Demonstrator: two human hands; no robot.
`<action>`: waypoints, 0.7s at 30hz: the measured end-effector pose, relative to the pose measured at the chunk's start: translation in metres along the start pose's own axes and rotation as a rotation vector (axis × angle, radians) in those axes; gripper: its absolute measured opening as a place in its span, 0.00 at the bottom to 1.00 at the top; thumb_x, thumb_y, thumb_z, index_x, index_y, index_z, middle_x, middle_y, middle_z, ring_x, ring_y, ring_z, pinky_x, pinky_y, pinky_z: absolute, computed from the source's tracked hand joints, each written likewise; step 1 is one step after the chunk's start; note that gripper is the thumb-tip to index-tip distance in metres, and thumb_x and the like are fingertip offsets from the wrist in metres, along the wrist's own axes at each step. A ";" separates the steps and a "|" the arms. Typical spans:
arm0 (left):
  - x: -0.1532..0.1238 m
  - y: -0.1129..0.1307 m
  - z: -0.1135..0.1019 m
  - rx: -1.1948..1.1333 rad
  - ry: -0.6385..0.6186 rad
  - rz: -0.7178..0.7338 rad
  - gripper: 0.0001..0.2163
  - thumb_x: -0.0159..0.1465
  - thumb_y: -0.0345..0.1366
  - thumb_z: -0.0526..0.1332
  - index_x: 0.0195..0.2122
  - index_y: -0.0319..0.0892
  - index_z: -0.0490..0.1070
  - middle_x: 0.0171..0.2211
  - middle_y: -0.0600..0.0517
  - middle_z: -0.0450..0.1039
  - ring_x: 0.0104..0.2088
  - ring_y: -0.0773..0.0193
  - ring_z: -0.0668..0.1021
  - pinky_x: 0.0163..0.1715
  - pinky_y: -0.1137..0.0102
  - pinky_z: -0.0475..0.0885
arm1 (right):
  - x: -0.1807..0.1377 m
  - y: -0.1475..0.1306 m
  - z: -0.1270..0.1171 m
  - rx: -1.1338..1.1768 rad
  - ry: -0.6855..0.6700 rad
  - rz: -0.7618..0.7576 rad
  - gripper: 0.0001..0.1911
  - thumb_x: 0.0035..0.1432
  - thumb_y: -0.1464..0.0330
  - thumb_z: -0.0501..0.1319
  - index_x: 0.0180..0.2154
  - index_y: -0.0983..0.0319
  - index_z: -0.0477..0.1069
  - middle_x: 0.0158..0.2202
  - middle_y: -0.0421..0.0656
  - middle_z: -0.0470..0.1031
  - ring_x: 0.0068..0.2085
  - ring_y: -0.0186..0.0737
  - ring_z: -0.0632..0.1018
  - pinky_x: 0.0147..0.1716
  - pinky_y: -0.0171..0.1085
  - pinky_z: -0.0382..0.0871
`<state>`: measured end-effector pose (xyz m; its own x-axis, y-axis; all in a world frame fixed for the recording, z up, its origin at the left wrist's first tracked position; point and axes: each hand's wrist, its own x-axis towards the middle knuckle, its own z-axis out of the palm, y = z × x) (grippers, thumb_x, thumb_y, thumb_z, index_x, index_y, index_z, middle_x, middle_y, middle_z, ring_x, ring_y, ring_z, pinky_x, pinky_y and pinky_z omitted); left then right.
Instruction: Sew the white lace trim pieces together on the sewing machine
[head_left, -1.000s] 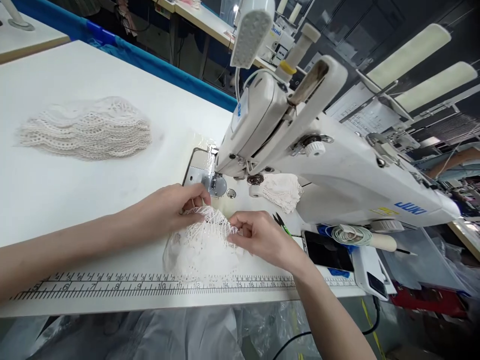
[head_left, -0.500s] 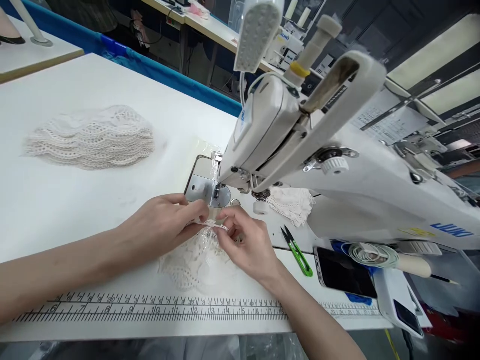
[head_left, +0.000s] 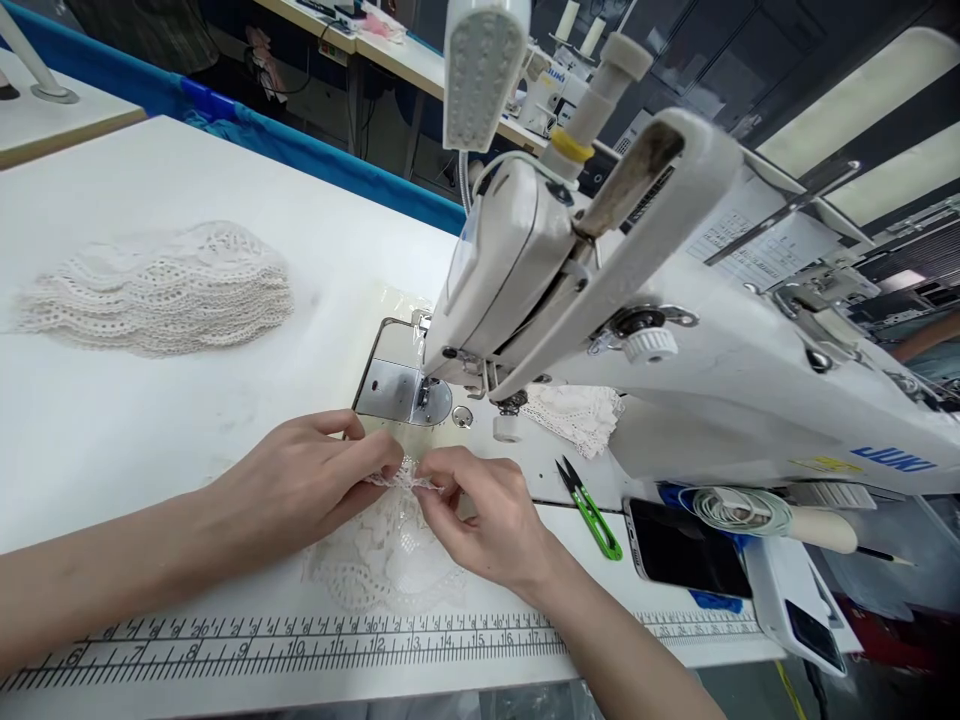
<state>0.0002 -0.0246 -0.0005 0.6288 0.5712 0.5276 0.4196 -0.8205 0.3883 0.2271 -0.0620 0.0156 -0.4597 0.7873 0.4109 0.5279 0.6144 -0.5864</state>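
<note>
Between my two hands a piece of white lace fabric point(head_left: 375, 560) is held by its upper edge, its scalloped part lying on the white table. My left hand point(head_left: 319, 475) pinches the edge from the left, fingers closed. From the right, my right hand point(head_left: 480, 510) grips the same edge between thumb and fingers. Just beyond them is the sewing machine's needle plate point(head_left: 431, 402), with the presser foot point(head_left: 424, 388) above it; the lace lies on the near side, apart from the foot.
A stack of white lace pieces point(head_left: 165, 290) lies at the left. More lace point(head_left: 576, 412) sits under the machine arm point(head_left: 750, 390). Green thread snips point(head_left: 591, 510), a phone point(head_left: 686, 548) and a coil of cord point(head_left: 742, 508) are at the right. A ruler strip point(head_left: 300, 645) runs along the front edge.
Both hands and the lace have come slightly nearer to me, away from the needle plate. The whole view has also shifted a little.
</note>
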 end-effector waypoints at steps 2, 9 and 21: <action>0.000 0.000 0.000 -0.006 0.010 0.008 0.05 0.72 0.31 0.53 0.40 0.48 0.63 0.22 0.63 0.71 0.21 0.67 0.71 0.31 0.71 0.71 | 0.001 -0.001 0.000 -0.014 0.005 -0.007 0.07 0.68 0.73 0.55 0.43 0.59 0.71 0.25 0.35 0.75 0.22 0.30 0.73 0.22 0.30 0.68; 0.000 0.003 -0.001 0.013 0.020 0.040 0.07 0.73 0.30 0.52 0.37 0.47 0.64 0.22 0.61 0.69 0.21 0.66 0.70 0.27 0.71 0.66 | 0.003 -0.002 -0.003 -0.147 0.034 -0.141 0.07 0.67 0.76 0.56 0.42 0.62 0.71 0.25 0.35 0.76 0.21 0.29 0.72 0.19 0.31 0.64; 0.009 0.013 -0.011 0.008 -0.017 0.088 0.14 0.73 0.27 0.50 0.55 0.46 0.67 0.19 0.63 0.72 0.17 0.67 0.73 0.27 0.73 0.72 | 0.002 -0.006 -0.011 -0.568 0.217 -0.683 0.15 0.61 0.82 0.66 0.28 0.58 0.74 0.22 0.35 0.74 0.24 0.32 0.77 0.18 0.32 0.70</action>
<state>0.0039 -0.0295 0.0174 0.6746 0.4962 0.5465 0.3674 -0.8678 0.3345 0.2311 -0.0636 0.0273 -0.6872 0.2008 0.6981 0.4892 0.8384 0.2404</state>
